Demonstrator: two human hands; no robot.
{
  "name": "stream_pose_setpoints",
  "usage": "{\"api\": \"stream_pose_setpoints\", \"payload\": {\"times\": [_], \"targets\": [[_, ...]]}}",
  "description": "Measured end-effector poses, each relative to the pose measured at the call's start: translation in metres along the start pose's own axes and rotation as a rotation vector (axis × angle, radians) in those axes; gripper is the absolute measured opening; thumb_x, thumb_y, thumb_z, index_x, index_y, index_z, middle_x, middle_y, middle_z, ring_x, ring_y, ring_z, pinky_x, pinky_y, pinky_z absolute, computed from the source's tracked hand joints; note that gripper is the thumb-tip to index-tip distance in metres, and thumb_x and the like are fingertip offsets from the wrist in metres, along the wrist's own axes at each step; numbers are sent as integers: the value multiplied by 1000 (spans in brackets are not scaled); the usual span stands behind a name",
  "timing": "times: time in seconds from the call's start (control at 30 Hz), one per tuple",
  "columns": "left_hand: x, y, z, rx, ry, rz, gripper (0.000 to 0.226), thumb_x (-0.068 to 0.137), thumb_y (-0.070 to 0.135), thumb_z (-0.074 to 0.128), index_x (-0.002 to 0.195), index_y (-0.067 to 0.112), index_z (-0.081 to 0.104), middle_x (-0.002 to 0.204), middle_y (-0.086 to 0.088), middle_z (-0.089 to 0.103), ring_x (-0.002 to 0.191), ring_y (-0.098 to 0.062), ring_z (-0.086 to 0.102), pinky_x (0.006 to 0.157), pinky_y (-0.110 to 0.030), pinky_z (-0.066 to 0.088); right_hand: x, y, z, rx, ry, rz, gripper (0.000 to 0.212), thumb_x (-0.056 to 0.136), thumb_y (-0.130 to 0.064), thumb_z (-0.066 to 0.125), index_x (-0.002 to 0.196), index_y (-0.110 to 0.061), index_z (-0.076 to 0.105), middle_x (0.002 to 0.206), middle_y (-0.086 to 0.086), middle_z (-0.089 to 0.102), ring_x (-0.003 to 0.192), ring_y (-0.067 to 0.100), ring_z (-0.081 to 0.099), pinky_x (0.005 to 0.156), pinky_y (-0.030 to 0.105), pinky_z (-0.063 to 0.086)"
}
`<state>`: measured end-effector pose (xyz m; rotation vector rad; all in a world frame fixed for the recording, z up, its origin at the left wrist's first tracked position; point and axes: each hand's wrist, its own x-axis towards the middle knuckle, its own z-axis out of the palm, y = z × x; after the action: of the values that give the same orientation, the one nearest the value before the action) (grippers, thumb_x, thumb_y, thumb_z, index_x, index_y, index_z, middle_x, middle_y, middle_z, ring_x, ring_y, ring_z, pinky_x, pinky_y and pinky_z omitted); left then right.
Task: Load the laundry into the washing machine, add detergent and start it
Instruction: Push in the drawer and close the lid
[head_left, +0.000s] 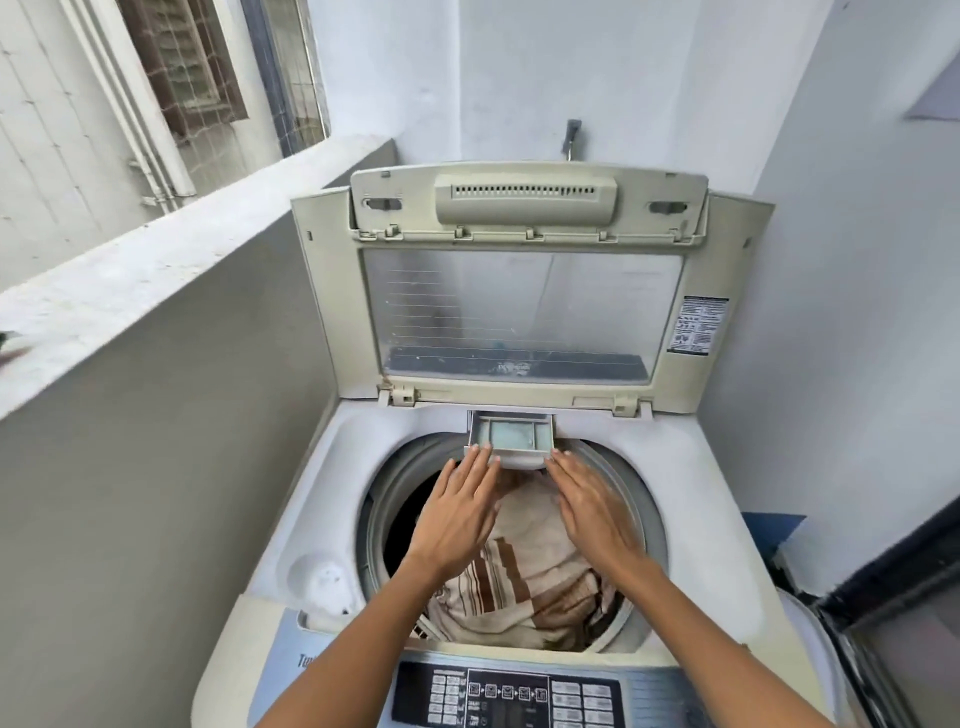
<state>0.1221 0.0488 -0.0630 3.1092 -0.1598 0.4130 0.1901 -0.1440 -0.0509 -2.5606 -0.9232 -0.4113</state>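
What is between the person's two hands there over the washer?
In the head view, between the left hand and right hand lies striped laundry in the drum, with the detergent drawer at their fingertips.

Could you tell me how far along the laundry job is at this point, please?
Loading looks done: striped laundry fills the drum under the raised lid. In hand: the left hand and right hand touch the pulled-out detergent drawer. Whether it holds detergent is unclear. Left: shutting drawer and lid, then the control panel.
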Motion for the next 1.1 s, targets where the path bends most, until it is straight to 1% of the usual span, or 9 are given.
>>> {"api": "stream_pose_setpoints", "payload": {"times": [0.17, 0.27, 0.37, 0.5, 0.57, 0.63, 0.73, 0.83, 1.1], "targets": [[4, -4, 25, -54, -60, 33, 59, 95, 39, 29, 145, 8, 22, 148, -8, 36, 138, -24, 33, 110, -38, 14, -6, 6, 18, -81, -69, -35, 61, 63, 3, 76, 121, -5, 59, 123, 9, 62, 113, 23, 60, 90, 39, 49], [6, -6, 34, -58, -42, 42, 64, 95, 38, 28, 148, 8, 9, 151, -8, 30, 142, -21, 20, 110, -38, 16, -5, 7, 29, -111, -112, -37, 62, 63, -4, 78, 122, -6, 58, 125, 9, 60, 115, 20, 58, 95, 35, 43], [10, -8, 42, -72, -40, 26, 64, 95, 38, 29, 148, 9, 7, 152, -8, 27, 143, -19, 8, 108, -41, 21, -6, 6, 42, -121, -164, -25, 71, 66, -13, 78, 131, -6, 49, 136, 9, 51, 125, 20, 49, 98, 37, 40], [15, -9, 49, -68, -59, 14, 67, 93, 39, 32, 148, 10, 6, 152, -7, 27, 143, -18, 5, 108, -41, 20, -4, 3, 47, -182, -210, -10, 87, 62, -31, 80, 136, -8, 40, 141, 6, 45, 131, 17, 37, 104, 35, 34], [16, -12, 53, -54, -59, 18, 67, 92, 39, 33, 148, 11, 8, 153, -6, 26, 143, -18, 6, 110, -41, 14, -4, 4, 50, -193, -212, 7, 94, 66, -33, 77, 142, -9, 27, 146, 6, 38, 137, 18, 28, 114, 35, 20], [18, -15, 59, -37, -60, 30, 67, 92, 39, 32, 148, 11, 9, 156, -5, 20, 144, -18, 5, 112, -42, 9, -3, 5, 54, -194, -234, 28, 99, 71, -34, 72, 147, -10, 14, 150, 6, 30, 140, 18, 14, 112, 33, 6], [20, -17, 67, -34, -52, 41, 66, 92, 39, 32, 148, 12, 11, 157, -4, 13, 145, -19, 3, 112, -44, 10, -2, 7, 59, -184, -264, 54, 90, 78, -36, 58, 147, -11, 7, 156, 6, 14, 142, 16, 3, 111, 32, 1], [22, -18, 73, -41, -34, 44, 66, 91, 38, 32, 149, 13, 10, 157, -3, 6, 145, -19, 3, 112, -45, 11, -1, 9, 64, -182, -252, 70, 76, 81, -37, 37, 148, -11, 10, 157, 3, 0, 143, 16, 4, 112, 33, 2], [30, -22, 85, -48, 12, 40, 66, 93, 37, 29, 150, 14, 4, 157, -1, -2, 145, -18, 1, 114, -47, 7, 5, 14, 73, -197, -215, 75, 71, 85, -35, 35, 148, -10, 13, 156, 6, 7, 142, 18, 12, 113, 35, 6]]}}
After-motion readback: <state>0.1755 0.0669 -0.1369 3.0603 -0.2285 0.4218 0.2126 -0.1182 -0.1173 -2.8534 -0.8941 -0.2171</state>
